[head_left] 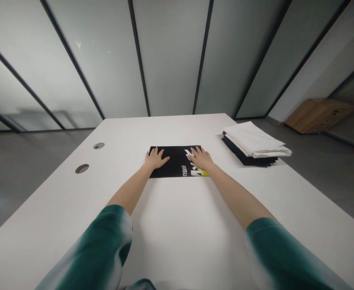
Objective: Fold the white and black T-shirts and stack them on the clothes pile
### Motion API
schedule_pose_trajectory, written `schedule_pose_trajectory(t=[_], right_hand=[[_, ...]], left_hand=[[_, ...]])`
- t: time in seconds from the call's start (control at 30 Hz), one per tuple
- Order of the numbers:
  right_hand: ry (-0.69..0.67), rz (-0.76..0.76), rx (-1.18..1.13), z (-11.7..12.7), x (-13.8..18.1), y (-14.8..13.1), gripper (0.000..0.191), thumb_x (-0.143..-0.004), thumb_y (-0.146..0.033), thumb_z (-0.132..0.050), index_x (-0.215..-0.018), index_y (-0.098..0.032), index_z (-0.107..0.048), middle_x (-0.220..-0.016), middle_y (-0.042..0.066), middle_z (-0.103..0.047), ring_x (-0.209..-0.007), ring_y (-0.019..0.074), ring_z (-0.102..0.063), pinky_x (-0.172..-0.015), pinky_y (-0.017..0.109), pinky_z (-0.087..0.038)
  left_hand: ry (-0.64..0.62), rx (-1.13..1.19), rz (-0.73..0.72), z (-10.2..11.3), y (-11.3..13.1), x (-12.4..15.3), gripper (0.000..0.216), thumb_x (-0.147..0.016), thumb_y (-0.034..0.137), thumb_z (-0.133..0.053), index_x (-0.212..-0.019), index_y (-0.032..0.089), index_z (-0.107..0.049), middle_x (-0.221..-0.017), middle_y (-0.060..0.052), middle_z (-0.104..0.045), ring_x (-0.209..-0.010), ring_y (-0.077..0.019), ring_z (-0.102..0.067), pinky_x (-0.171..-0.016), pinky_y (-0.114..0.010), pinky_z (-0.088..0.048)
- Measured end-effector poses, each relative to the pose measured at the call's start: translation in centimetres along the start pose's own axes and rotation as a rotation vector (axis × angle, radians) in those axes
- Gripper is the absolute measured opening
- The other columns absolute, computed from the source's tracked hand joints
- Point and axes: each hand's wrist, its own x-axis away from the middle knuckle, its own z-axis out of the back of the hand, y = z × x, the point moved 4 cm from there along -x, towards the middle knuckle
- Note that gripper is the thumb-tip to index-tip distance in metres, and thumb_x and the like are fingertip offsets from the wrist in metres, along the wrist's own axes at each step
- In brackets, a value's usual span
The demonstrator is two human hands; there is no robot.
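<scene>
A folded black cloth, perhaps a garment, lies flat on the white table in front of me. White lettering and a white and yellow print show at its right end. My left hand rests palm down on its left end, fingers spread. Over the printed right end lies my right hand, also flat with fingers apart, hiding part of the print. Neither hand grips the cloth; both touch it from above.
A stack of folded white cloth on black cloth sits at the table's right side. Two round holes pierce the tabletop at left. Frosted glass panels stand behind; a wooden cabinet is at far right.
</scene>
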Motion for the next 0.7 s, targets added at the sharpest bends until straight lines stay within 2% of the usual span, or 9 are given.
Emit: schedule_pose_trajectory(t=[0.1,0.2,0.3,0.37,0.43,0.6,0.7], right_hand=[[0.050,-0.033,-0.035,-0.1,0.3,1.1,0.065,-0.101,-0.050,-0.032,-0.153,-0.013,-0.034,-0.162,0.017,-0.025,-0.148,0.0308,-0.026,-0.117,0.046,-0.021],[0.113,-0.117,-0.074,0.2,1.1,2.1,0.061,-0.100,-0.047,-0.034,-0.146,-0.008,-0.044,-0.155,0.021,-0.039,-0.141,0.0296,-0.037,-0.113,0.040,-0.028],[0.176,-0.231,-0.082,0.8,2.4,2.5,0.053,-0.099,-0.043,-0.037,-0.133,-0.009,-0.057,-0.139,0.022,-0.054,-0.127,0.0321,-0.049,-0.105,0.041,-0.036],[0.197,-0.289,-0.057,1.2,3.1,2.5,0.049,-0.097,-0.042,-0.039,-0.126,-0.011,-0.063,-0.131,0.022,-0.057,-0.120,0.0342,-0.051,-0.100,0.044,-0.038],[0.204,-0.321,-0.023,1.3,3.6,2.3,0.048,-0.096,-0.043,-0.041,-0.120,-0.011,-0.066,-0.126,0.023,-0.058,-0.118,0.0357,-0.050,-0.098,0.046,-0.037],[0.203,-0.276,0.012,1.2,3.5,1.9,0.051,-0.095,-0.049,-0.043,-0.121,-0.011,-0.066,-0.126,0.021,-0.056,-0.117,0.0348,-0.048,-0.098,0.045,-0.035],[0.192,-0.285,-0.003,1.2,3.2,1.9,0.053,-0.094,-0.050,-0.045,-0.122,-0.010,-0.064,-0.128,0.022,-0.055,-0.119,0.0350,-0.049,-0.099,0.045,-0.036]], left_hand=[[0.053,0.093,-0.027,0.1,-1.9,0.1,0.068,-0.089,0.060,-0.048,-0.145,0.021,-0.049,-0.160,-0.015,-0.032,-0.149,-0.0349,-0.024,-0.119,-0.054,-0.021],[0.175,0.267,-0.061,0.4,-4.4,1.2,0.059,-0.090,0.049,-0.050,-0.138,0.015,-0.054,-0.151,-0.017,-0.047,-0.143,-0.0297,-0.039,-0.117,-0.044,-0.030],[0.366,0.433,0.058,0.7,-7.0,2.9,0.052,-0.092,0.044,-0.047,-0.131,0.012,-0.057,-0.136,-0.018,-0.060,-0.129,-0.0277,-0.054,-0.110,-0.041,-0.040],[0.453,0.512,0.157,0.6,-8.0,3.7,0.047,-0.092,0.043,-0.046,-0.126,0.013,-0.059,-0.128,-0.017,-0.064,-0.120,-0.0277,-0.060,-0.105,-0.042,-0.045],[0.487,0.547,0.198,0.5,-8.2,4.1,0.042,-0.091,0.042,-0.047,-0.121,0.015,-0.061,-0.124,-0.016,-0.066,-0.113,-0.0274,-0.063,-0.100,-0.043,-0.048],[0.479,0.473,0.107,0.5,-7.1,3.9,0.037,-0.088,0.040,-0.053,-0.114,0.016,-0.063,-0.117,-0.016,-0.067,-0.112,-0.0283,-0.062,-0.101,-0.043,-0.047],[0.471,0.465,0.102,0.5,-7.0,3.9,0.035,-0.088,0.039,-0.052,-0.112,0.016,-0.064,-0.117,-0.015,-0.067,-0.113,-0.0279,-0.062,-0.100,-0.042,-0.047]])
